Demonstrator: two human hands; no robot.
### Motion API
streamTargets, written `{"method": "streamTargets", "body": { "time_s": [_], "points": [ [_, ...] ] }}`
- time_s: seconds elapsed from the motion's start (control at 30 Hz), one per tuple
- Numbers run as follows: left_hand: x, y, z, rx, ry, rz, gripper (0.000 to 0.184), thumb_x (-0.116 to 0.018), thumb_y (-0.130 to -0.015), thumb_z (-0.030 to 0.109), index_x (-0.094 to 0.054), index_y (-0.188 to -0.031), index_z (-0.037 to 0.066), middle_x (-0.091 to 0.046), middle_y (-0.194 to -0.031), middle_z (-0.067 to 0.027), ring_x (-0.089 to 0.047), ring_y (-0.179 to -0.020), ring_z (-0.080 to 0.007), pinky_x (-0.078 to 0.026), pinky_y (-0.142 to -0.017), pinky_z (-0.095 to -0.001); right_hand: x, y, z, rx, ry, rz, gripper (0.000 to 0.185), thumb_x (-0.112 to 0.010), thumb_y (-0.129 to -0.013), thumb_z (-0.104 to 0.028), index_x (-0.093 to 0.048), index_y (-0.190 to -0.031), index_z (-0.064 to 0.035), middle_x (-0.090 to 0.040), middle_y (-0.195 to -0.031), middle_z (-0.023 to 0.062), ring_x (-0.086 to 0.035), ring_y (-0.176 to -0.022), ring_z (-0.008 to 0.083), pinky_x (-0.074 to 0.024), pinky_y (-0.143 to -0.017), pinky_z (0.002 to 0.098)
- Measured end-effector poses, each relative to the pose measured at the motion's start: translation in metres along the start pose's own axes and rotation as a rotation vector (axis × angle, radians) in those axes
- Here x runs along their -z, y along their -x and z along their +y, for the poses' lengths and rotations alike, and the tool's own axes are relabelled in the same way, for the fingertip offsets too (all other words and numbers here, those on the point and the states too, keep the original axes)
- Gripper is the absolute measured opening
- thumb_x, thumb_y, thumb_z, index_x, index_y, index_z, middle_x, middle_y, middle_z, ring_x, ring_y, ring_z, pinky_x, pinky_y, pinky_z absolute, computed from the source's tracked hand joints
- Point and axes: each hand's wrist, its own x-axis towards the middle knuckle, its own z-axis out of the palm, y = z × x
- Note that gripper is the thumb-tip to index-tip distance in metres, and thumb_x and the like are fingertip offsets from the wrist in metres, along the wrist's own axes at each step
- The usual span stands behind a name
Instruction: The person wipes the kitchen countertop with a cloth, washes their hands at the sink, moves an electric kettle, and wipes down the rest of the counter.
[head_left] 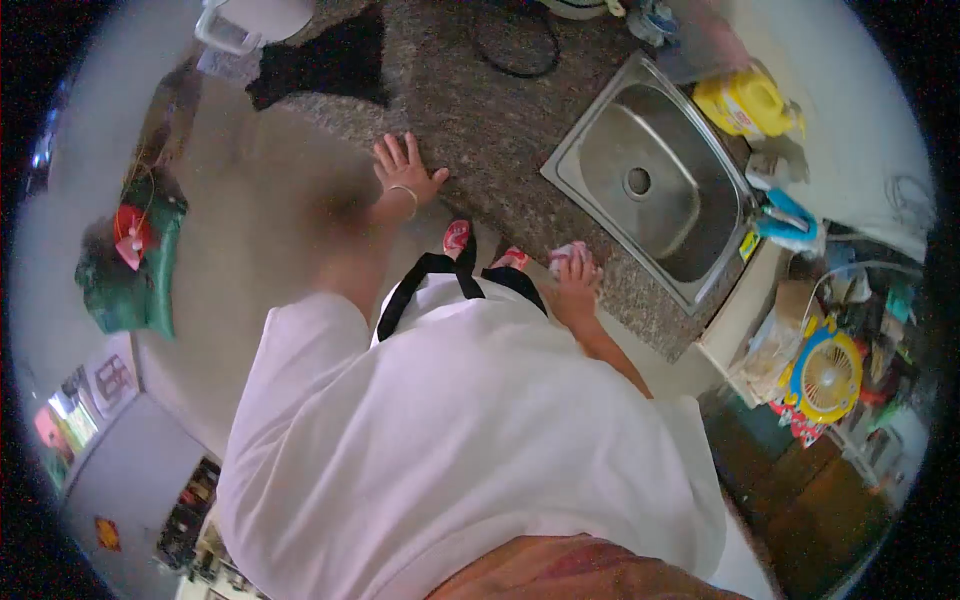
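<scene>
My left hand [408,168] lies at the edge of the speckled stone counter [460,130], palm down with its fingers spread and nothing in it. A bangle is around that wrist. At the counter's front edge, left of the steel sink [600,150], my right hand [576,288] is closed on a pink and white cloth [568,252]. Part of the cloth is hidden beneath the fingers. The sink basin holds no dishes, and its drain is visible.
A yellow bottle [742,103] and a blue item [788,215] stand behind the sink. A black cloth [325,62] and a white jug-like container [258,18] are at the counter's far left. To the right is a yellow fan [828,375]. A green bag [130,280] hangs left.
</scene>
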Motion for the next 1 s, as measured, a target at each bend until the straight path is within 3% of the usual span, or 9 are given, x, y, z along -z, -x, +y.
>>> {"method": "streamTargets", "body": {
  "time_s": [0.2, 0.3, 0.4, 0.5, 0.6, 0.63, 0.73, 0.77, 1.0],
  "points": [
    [0.012, 0.01, -0.001, -0.008, 0.067, -0.004, 0.083, -0.045, -0.084, 0.055, -0.01, -0.143, 0.008, 0.0, -0.147, -0.0229, 0.007, -0.134, -0.0449, -0.004, -0.106, -0.0538, 0.039, -0.118, -0.077, 0.501, 0.092, -0.095, 0.067, -0.063, -0.074, -0.045, -0.041, -0.13, -0.0157, -0.023, -0.143, 0.0081, -0.014, -0.134, 0.0323, -0.0144, -0.104, 0.0586],
    [-0.02, -0.004, -0.039, -0.222, 0.269, 0.162, 0.067, -0.042, -0.09, 0.043, -0.019, -0.141, 0.006, -0.008, -0.146, -0.0231, -0.003, -0.135, -0.041, -0.01, -0.108, -0.0462, 0.046, -0.174, -0.127, 0.722, 0.181, -0.047, 0.064, -0.06, -0.076, -0.048, -0.042, -0.129, -0.0186, -0.022, -0.143, 0.0063, -0.014, -0.134, 0.0312, -0.0156, -0.104, 0.0571],
    [-0.024, 0.022, -0.088, -0.208, 1.28, 0.328, 0.055, -0.041, -0.093, 0.032, -0.026, -0.139, 0.005, -0.019, -0.144, -0.022, -0.015, -0.135, -0.0338, -0.019, -0.108, -0.0375, 0.06, -0.227, -0.189, 0.836, 0.17, -0.08, 0.065, -0.058, -0.077, -0.049, -0.038, -0.132, -0.0185, -0.022, -0.144, 0.0059, -0.013, -0.135, 0.0301, -0.0139, -0.106, 0.0555],
    [-0.048, 0.077, -0.135, 0.033, 1.135, 0.297, 0.053, -0.047, -0.091, 0.028, -0.031, -0.136, 0.003, -0.035, -0.138, -0.02, -0.038, -0.126, -0.0288, -0.032, -0.102, -0.0348, 0.057, -0.271, -0.255, 0.916, 0.107, 0.064, 0.066, -0.062, -0.073, -0.05, -0.043, -0.128, -0.0178, -0.024, -0.143, 0.0066, -0.018, -0.133, 0.0301, -0.0174, -0.105, 0.0529],
    [-0.145, 0.147, -0.178, 0.247, 1.134, 0.101, 0.053, -0.05, -0.09, 0.027, -0.035, -0.133, 0.0, -0.048, -0.128, -0.0198, -0.049, -0.115, -0.0296, -0.038, -0.097, -0.0359, 0.049, -0.317, -0.32, 0.936, 0.0, 0.197, 0.069, -0.063, -0.071, -0.052, -0.043, -0.128, -0.0167, -0.026, -0.142, 0.008, -0.019, -0.133, 0.0305, -0.0186, -0.105, 0.0526],
    [-0.109, 0.181, -0.165, 0.42, 1.245, -0.091, 0.052, -0.051, -0.09, 0.026, -0.037, -0.132, -0.001, -0.047, -0.129, -0.0193, -0.05, -0.115, -0.0285, -0.039, -0.096, -0.0365, 0.062, -0.328, -0.342, 0.891, 0.071, 0.058, 0.071, -0.055, -0.078, -0.052, -0.032, -0.135, -0.0167, -0.02, -0.145, 0.0078, -0.014, -0.135, 0.0311, -0.0127, -0.108, 0.0515],
    [-0.199, 0.264, -0.193, 0.513, 0.943, -0.24, 0.057, -0.057, -0.085, 0.032, -0.041, -0.13, 0.0, -0.053, -0.121, -0.0202, -0.054, -0.11, -0.0295, -0.043, -0.092, -0.0374, 0.077, -0.365, -0.396, 0.786, 0.04, -0.021, 0.074, -0.056, -0.078, -0.052, -0.029, -0.137, -0.0167, -0.017, -0.146, 0.0074, -0.013, -0.136, 0.0314, -0.0122, -0.108, 0.0516],
    [-0.223, 0.294, -0.19, 0.652, 1.055, -0.204, 0.055, -0.058, -0.084, 0.033, -0.045, -0.127, 0.001, -0.056, -0.117, -0.0202, -0.056, -0.107, -0.0297, -0.043, -0.091, -0.0367, 0.081, -0.374, -0.407, 0.764, 0.033, -0.038, 0.075, -0.056, -0.078, -0.052, -0.028, -0.138, -0.0165, -0.016, -0.147, 0.0071, -0.012, -0.136, 0.0311, -0.0119, -0.108, 0.0516],
    [-0.242, 0.352, -0.183, 0.669, 0.938, -0.284, 0.045, -0.059, -0.083, 0.029, -0.054, -0.118, 0.002, -0.063, -0.101, -0.0169, -0.061, -0.091, -0.0236, -0.047, -0.08, -0.0337, 0.063, -0.35, -0.371, 0.832, 0.011, -0.039, 0.075, -0.061, -0.073, -0.05, -0.034, -0.136, -0.0185, -0.012, -0.149, 0.0046, -0.01, -0.136, 0.0297, -0.0097, -0.108, 0.0532]
  ]
}}
